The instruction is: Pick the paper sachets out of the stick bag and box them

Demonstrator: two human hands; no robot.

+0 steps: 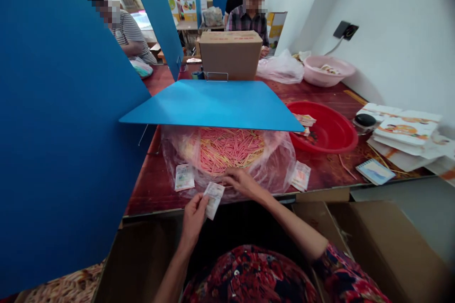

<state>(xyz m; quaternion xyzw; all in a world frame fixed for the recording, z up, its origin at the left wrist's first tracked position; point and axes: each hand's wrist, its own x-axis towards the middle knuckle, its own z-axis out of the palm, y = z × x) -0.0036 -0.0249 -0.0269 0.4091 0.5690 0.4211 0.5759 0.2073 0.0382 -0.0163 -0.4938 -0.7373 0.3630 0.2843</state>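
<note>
My left hand [195, 218] pinches a small white printed packet [214, 200] just off the table's front edge. My right hand [241, 182] is at the near rim of a heap of thin pink and yellow sticks [231, 151]. Its fingers are bent and pressed together; whatever is in them is too small to make out. The sticks lie in a clear plastic bag [280, 161] spread open on the table. One packet [185, 177] lies left of the bag, and another packet [300, 176] lies to the right.
A blue board [213, 104] overhangs the sticks' far side. To the right are a red basin [337, 128], a notebook [376, 171] and stacked printed sheets [405, 128]. A cardboard box [231, 54] stands behind. Blue partition [71, 128] walls the left. Other people sit beyond.
</note>
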